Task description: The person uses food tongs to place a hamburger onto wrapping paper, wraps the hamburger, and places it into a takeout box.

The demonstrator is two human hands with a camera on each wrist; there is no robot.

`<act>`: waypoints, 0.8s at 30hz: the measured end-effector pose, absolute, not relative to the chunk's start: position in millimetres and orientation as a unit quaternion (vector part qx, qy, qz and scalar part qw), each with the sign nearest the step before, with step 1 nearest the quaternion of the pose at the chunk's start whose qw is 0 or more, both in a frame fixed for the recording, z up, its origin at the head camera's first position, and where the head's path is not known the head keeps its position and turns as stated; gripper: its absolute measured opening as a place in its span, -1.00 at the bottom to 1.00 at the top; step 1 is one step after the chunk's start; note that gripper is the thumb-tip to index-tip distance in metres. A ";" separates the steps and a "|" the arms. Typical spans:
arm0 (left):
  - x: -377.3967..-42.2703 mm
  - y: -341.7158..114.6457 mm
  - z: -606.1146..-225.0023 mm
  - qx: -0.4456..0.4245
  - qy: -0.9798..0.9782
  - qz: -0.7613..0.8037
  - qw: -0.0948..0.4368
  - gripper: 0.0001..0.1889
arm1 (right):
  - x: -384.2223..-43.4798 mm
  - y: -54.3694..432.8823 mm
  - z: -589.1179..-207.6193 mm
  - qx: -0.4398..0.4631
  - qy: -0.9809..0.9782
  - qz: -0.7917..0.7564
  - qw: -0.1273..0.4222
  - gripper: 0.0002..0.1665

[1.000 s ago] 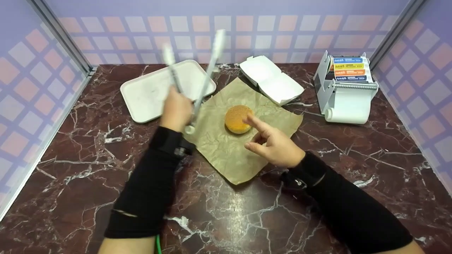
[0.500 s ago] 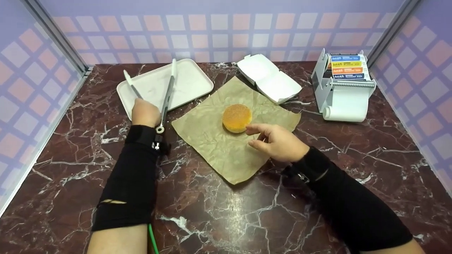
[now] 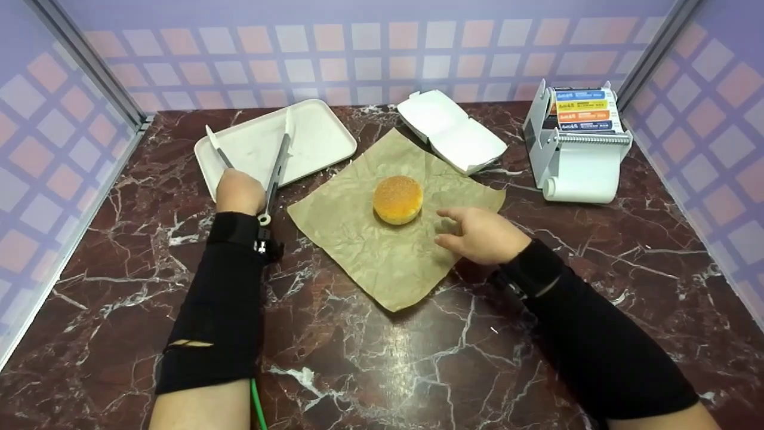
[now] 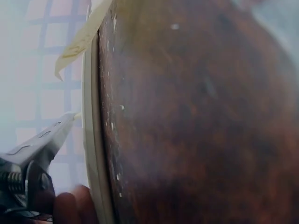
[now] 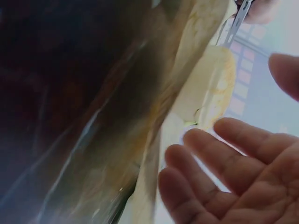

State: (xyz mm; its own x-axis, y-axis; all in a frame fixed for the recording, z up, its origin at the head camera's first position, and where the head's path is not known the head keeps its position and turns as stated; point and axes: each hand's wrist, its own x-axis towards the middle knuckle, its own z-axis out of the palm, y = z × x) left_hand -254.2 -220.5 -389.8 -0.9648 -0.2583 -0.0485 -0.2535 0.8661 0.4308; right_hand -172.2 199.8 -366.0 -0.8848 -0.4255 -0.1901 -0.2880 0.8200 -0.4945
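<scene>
My left hand point(image 3: 240, 191) holds metal tongs with white tips point(image 3: 279, 158) at the near edge of the white tray point(image 3: 322, 134). The arms of the tongs are spread, and both tips lie over the tray. In the left wrist view the spring end of the tongs point(image 4: 28, 182) is close beside my fingers point(image 4: 80, 205). A round bun point(image 3: 397, 200) sits in the middle of a brown paper sheet point(image 3: 388, 269). Right of the bun, apart from it, my right hand point(image 3: 483, 235) hovers over the sheet's right side, its fingers point(image 5: 229, 168) relaxed and holding nothing.
An open white clamshell box point(image 3: 459, 134) stands behind the paper, close to its upper right edge. At the back right is a label dispenser point(image 3: 588, 143) with coloured rolls. Patterned walls point(image 3: 376, 54) bound the dark marbled table point(image 3: 382, 370).
My left hand has moved left with the tongs and lowered them onto the tray. My right hand has drawn back to the right, away from the bun.
</scene>
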 end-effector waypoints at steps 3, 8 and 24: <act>-253.9 -217.2 -388.3 0.149 -0.956 -0.251 0.013 -0.48 | -174.4 201.8 -368.5 -0.184 0.946 -0.212 0.161 -0.18; -254.2 -210.3 -385.9 0.203 -0.928 -0.311 -0.002 -0.21 | -178.2 204.6 -372.1 -0.186 0.951 -0.184 0.165 -0.19; -238.1 -171.4 -372.5 0.143 -0.948 -0.281 -0.041 0.08 | -181.7 206.5 -377.1 -0.189 0.955 -0.161 0.160 -0.42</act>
State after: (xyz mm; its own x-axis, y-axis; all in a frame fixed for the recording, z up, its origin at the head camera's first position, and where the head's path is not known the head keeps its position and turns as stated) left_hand -238.1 -171.4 -372.5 -0.9557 -0.2486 -0.1577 -0.2944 0.8013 0.5208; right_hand -181.7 206.5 -377.1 -0.8769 -0.4133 -0.2452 -0.3098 0.8763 -0.3690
